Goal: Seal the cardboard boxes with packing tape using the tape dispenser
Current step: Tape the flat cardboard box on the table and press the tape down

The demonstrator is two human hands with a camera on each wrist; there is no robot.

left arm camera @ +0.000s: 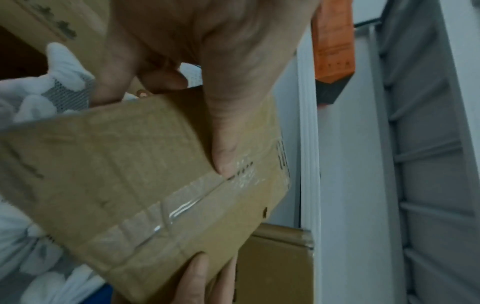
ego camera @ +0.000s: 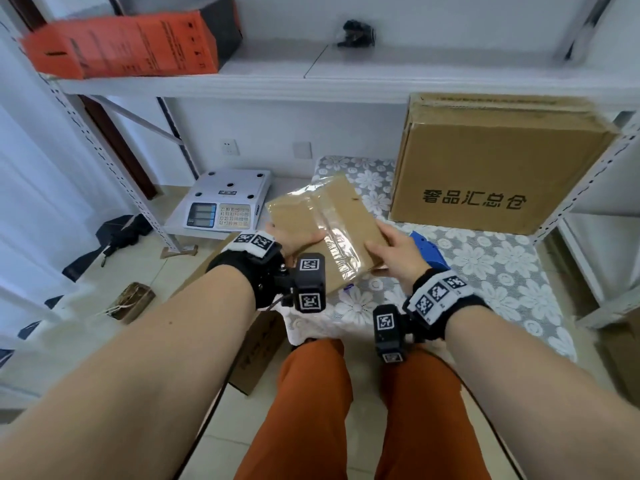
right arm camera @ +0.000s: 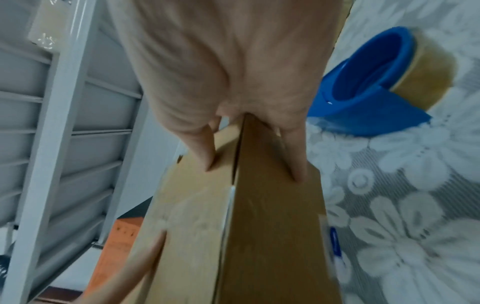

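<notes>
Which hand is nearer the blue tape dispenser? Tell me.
Right. The right hand grips the small box right beside the blue tape dispenser; the left hand holds the box's far side, farther off.

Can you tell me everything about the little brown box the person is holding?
The small cardboard box is plain brown and flat, tilted, held above the flowered tablecloth. Shiny, wrinkled clear tape runs along its middle seam and down one end. The left hand and right hand grip opposite sides.

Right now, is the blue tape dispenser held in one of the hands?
No, the tape dispenser lies on the flowered cloth, while the left hand and right hand both hold the small box.
</notes>
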